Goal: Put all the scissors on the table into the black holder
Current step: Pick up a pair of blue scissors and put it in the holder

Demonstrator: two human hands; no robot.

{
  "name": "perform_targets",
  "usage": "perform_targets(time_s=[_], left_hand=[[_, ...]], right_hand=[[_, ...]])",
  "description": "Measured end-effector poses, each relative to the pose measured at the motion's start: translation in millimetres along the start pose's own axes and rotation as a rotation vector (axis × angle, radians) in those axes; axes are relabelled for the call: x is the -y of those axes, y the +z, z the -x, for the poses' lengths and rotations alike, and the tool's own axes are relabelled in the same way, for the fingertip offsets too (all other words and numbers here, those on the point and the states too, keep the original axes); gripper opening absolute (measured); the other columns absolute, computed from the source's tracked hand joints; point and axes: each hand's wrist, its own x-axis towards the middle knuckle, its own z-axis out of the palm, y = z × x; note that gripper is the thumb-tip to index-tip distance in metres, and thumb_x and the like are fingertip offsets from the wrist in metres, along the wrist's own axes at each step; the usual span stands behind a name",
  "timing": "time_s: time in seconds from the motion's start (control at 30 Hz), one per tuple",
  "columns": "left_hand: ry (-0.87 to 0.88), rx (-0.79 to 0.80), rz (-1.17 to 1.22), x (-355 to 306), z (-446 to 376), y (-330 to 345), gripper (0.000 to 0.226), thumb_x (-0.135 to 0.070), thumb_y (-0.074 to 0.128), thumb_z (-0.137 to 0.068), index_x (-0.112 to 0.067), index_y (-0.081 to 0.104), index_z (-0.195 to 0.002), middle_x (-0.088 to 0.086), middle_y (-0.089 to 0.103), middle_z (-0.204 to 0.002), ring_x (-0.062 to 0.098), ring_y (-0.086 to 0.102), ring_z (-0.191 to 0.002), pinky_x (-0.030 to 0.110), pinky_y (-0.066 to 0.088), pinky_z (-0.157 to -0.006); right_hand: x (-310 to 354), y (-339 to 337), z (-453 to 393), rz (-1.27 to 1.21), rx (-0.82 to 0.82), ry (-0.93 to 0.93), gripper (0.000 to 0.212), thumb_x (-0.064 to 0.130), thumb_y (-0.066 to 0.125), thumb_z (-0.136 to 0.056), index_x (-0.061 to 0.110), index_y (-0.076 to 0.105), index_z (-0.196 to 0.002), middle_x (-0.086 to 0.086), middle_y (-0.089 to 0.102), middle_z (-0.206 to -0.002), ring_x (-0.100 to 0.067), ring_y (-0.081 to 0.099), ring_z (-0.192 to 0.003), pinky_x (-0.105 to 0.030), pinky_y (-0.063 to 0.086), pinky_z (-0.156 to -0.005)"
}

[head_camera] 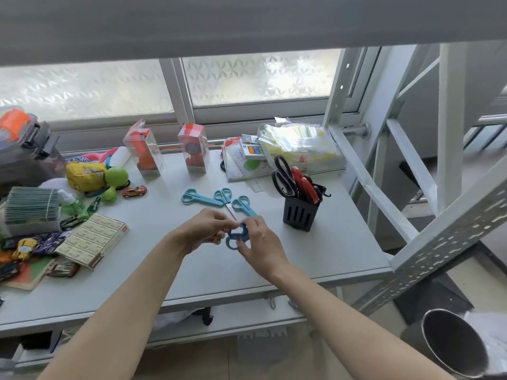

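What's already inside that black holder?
The black holder contains black-handled scissors and red-handled scissors, handles sticking up. Their blades are hidden inside it.

A pale grey flat bench is set against a white-framed sliding window with frosted patterned glass, well beyond the fingers; daylight is let in through it. A grey roller blind is hung above. A perforated grey metal rack frame is seen to their right.
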Motion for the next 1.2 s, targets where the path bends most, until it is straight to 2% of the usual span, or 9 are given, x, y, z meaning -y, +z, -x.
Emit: perform_targets(time_s=[0.13, 0.23, 0.47, 0.6, 0.73, 0.87, 0.97, 1.1, 1.2], left_hand=[[0.093, 0.122, -0.001, -27, 3, 24, 0.029, -0.039, 0.071, -0.084, -0.010, 0.074, -0.085, -0.001, 0.063, -0.064, 0.004, 0.051, -0.050, 0.017, 0.046, -0.052], [0.141, -0.011, -0.038, -39, -4, 41, 0.033, -0.040, 0.064, -0.090, -0.010, 0.070, -0.102, 0.006, 0.067, -0.088, 0.009, 0.057, -0.063, 0.019, 0.049, -0.056], [0.239, -0.088, -0.181, -55, -27, 77, 0.063, -0.020, 0.068, -0.089, -0.017, 0.039, -0.146, 0.007, 0.047, -0.141, 0.021, 0.064, -0.098, 0.024, 0.053, -0.066], [0.280, -0.043, -0.216, -68, -36, 88, 0.057, -0.013, 0.073, -0.084, -0.015, 0.048, -0.135, 0.009, 0.054, -0.136, 0.022, 0.063, -0.094, 0.024, 0.051, -0.064], [0.321, 0.012, -0.200, -75, -38, 90, 0.048, -0.012, 0.075, -0.082, -0.017, 0.055, -0.126, 0.003, 0.062, -0.120, 0.021, 0.062, -0.089, 0.027, 0.052, -0.067], [0.356, 0.023, -0.179, -77, -38, 92, 0.027, -0.011, 0.073, -0.084, -0.020, 0.062, -0.107, 0.000, 0.067, -0.100, 0.013, 0.058, -0.074, 0.026, 0.052, -0.064], [0.372, 0.019, -0.178, -76, -37, 95, 0.016, -0.011, 0.071, -0.084, -0.021, 0.065, -0.096, -0.004, 0.068, -0.089, 0.009, 0.058, -0.070, 0.020, 0.052, -0.059], [0.374, 0.007, -0.170, -74, -38, 98, 0.026, -0.009, 0.070, -0.085, -0.007, 0.067, -0.111, 0.009, 0.070, -0.100, 0.012, 0.059, -0.073, 0.017, 0.050, -0.056], [0.362, 0.012, -0.146, -75, -37, 100, 0.032, -0.008, 0.070, -0.086, -0.006, 0.065, -0.117, 0.016, 0.070, -0.111, 0.016, 0.061, -0.080, 0.017, 0.050, -0.057]], right_hand=[[-11, -33, 25, -0.181, -0.171, -0.010, 0.025, 0.016, 0.069, -0.084, 0.014, 0.059, -0.108, 0.003, 0.056, -0.098, -0.009, 0.053, -0.073, -0.013, 0.042, -0.065], [-21, -66, 48, -0.380, -0.340, 0.020, 0.024, 0.017, 0.066, -0.087, 0.020, 0.058, -0.110, 0.005, 0.060, -0.096, -0.009, 0.060, -0.071, -0.008, 0.048, -0.065], [-46, -159, 36, -0.556, -0.651, 0.122, 0.038, 0.007, 0.060, -0.092, 0.013, 0.053, -0.129, 0.011, 0.065, -0.092, -0.009, 0.066, -0.084, -0.030, 0.059, -0.079], [-55, -196, -3, -0.475, -0.481, 0.090, 0.048, 0.003, 0.059, -0.093, 0.012, 0.048, -0.139, 0.007, 0.066, -0.096, -0.018, 0.068, -0.090, -0.037, 0.059, -0.085], [-61, -203, -25, -0.331, -0.189, 0.079, 0.051, 0.007, 0.065, -0.092, 0.010, 0.047, -0.139, -0.013, 0.068, -0.109, -0.024, 0.066, -0.087, -0.044, 0.059, -0.081], [-60, -209, -40, -0.319, -0.049, 0.061, 0.043, 0.002, 0.064, -0.091, 0.004, 0.049, -0.132, -0.019, 0.069, -0.111, -0.034, 0.068, -0.088, -0.036, 0.058, -0.073], [-61, -217, -47, -0.321, 0.064, 0.072, 0.039, 0.001, 0.061, -0.093, 0.005, 0.052, -0.130, -0.019, 0.068, -0.105, -0.026, 0.067, -0.084, -0.026, 0.056, -0.069], [-66, -209, -48, -0.306, 0.222, 0.141, 0.036, -0.002, 0.059, -0.093, 0.001, 0.055, -0.129, -0.023, 0.068, -0.097, -0.027, 0.063, -0.081, -0.034, 0.054, -0.074], [-71, -197, -46, -0.253, 0.272, 0.158, 0.035, 0.006, 0.061, -0.094, 0.002, 0.056, -0.129, -0.018, 0.066, -0.102, -0.021, 0.061, -0.077, -0.028, 0.055, -0.071]])
